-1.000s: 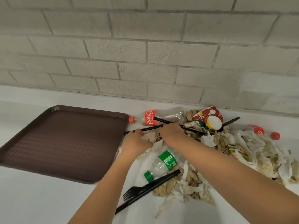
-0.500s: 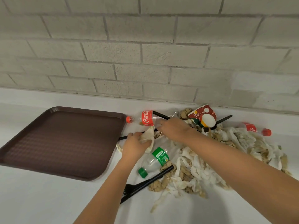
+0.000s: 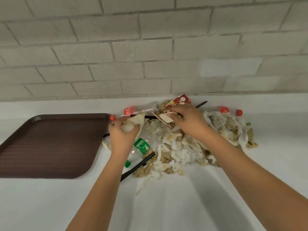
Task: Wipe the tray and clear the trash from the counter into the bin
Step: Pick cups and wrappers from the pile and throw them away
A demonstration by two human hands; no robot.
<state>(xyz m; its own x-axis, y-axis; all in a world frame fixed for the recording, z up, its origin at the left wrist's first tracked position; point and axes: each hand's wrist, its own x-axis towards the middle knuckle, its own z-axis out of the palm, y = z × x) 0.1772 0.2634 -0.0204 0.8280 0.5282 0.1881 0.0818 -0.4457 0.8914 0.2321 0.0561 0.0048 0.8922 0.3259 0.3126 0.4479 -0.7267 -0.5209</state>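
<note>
tray — brown, flat, left | trash pile — crumpled, soiled, heaped just right

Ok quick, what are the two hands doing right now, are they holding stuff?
Left hand: closed around a crumpled napkin.
Right hand: pinching a torn paper scrap.

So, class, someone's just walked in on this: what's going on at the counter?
A person is picking through a pile of trash on a white counter. The left hand grips a crumpled napkin, and the right hand pinches a paper scrap near the back. Plastic bottles and black cutlery lie among soiled napkins. The brown tray sits to the left. No bin is in view.
</note>
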